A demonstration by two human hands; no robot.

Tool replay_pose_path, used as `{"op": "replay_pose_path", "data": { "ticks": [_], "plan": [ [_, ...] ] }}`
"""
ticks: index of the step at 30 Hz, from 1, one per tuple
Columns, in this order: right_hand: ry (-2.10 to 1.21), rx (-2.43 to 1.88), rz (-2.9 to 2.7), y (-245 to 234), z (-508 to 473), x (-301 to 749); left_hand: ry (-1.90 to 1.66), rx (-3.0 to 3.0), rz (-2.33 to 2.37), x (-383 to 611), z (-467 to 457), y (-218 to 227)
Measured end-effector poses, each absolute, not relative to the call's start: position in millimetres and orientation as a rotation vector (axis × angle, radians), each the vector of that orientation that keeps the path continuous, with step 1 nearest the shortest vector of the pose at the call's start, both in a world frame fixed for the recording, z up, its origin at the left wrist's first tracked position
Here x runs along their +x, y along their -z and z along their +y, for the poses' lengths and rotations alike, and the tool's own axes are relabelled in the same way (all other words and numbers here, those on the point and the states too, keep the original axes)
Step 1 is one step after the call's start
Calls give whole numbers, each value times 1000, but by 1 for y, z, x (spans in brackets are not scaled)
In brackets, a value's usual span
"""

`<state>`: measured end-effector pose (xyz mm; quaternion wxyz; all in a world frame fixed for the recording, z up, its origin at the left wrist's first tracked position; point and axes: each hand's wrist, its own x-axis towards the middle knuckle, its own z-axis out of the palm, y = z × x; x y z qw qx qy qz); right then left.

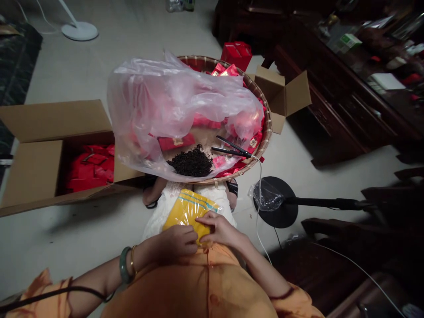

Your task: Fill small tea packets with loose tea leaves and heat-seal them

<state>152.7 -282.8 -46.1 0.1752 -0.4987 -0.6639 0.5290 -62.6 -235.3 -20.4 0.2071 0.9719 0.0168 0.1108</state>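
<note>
White-clothed lap is backed by a woven basket, over which a plastic bag is draped and in which dark leaves are heaped, with pale floor around. Over the lap is placed 1 glossy yellow packet, crossed by 2 blue lines. The left hand is curled at it, its grip not discernible; the right hand is laid on it, thumb and forefinger parted. The packet's lined edge is turned basketward, slanting nearer at right; its long axis cannot be told.
</note>
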Motion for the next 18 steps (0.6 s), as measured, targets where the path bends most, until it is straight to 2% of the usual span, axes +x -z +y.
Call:
{"op": "replay_pose_path", "data": {
  "ticks": [8,13,18],
  "plan": [
    [-1272,-1651,-2140,24,-274,146,-465,2571,153,-59,-234,38],
    [-1071,-1775,-2162,30,-271,141,-443,2471,309,-54,-235,44],
    [-1034,-1815,-2122,42,-275,135,-363,2531,149,-50,-232,44]
  ]
}}
